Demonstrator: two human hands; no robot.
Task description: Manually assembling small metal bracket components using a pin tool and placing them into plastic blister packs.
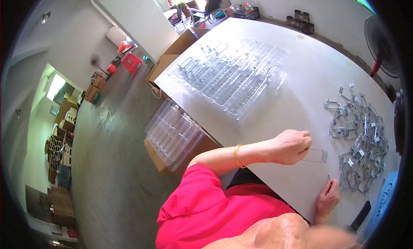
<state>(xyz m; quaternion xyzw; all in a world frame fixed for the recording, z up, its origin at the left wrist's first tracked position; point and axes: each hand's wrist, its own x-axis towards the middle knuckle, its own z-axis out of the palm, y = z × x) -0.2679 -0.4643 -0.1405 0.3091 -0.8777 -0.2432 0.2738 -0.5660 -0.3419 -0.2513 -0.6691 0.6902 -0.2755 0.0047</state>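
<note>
My left hand, with a yellow band on its wrist, is closed over the white table. It grips one end of a thin rectangular metal wire bracket, whose plate end sticks out to the right. Nearer the front edge, my right hand is closed on a small dark thin piece that pokes up from its fingertips; its kind is too small to make out. To the right of both hands spreads a heap of similar metal brackets, tangled together.
Clear plastic trays with rows of metal parts are stacked at the table's far left. Below, more clear trays rest on a cardboard box. A blue package and a dark flat object lie at right. A fan stands beyond.
</note>
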